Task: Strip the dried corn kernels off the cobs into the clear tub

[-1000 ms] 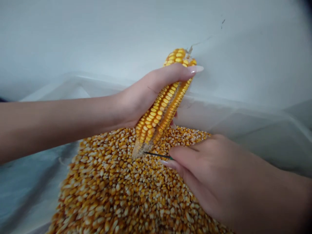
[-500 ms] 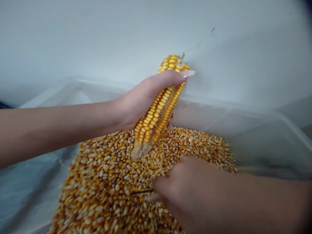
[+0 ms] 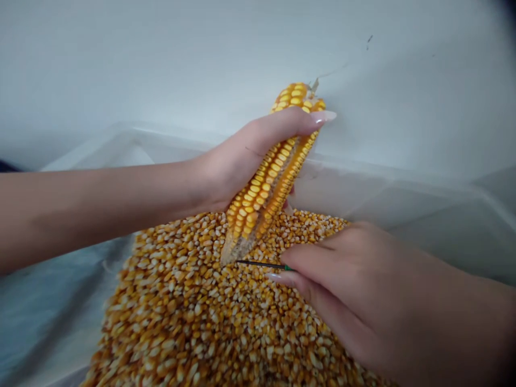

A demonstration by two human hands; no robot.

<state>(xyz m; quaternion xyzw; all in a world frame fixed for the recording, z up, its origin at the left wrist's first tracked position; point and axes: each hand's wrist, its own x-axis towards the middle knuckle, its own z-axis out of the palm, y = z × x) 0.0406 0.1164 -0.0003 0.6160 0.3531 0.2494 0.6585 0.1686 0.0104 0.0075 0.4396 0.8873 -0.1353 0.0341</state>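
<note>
My left hand [image 3: 258, 145] is wrapped round an ear of corn [image 3: 264, 185], thumb across its upper end. The ear leans, its pale bare tip pointing down to the left. A groove without kernels runs along its side between rows of yellow kernels. In my right hand [image 3: 342, 274] is a thin dark metal rod, like a screwdriver [image 3: 262, 264], with a bit of green handle showing at the fingers. Its point is at the ear's lower tip; whether it touches I cannot tell. Loose corn kernels [image 3: 193, 312] lie beneath both hands.
A translucent plastic bin [image 3: 342, 185] holds the heap of kernels, its rim running behind the ear and off to the right. Behind it rises a pale wall [image 3: 161, 64]. At the lower left, a bluish surface [image 3: 44, 301] shows through the bin's side.
My right hand has risen and turned, bringing the rod up from over the kernels to the ear's lower tip. The ear, still in my left hand, appears slightly further right.
</note>
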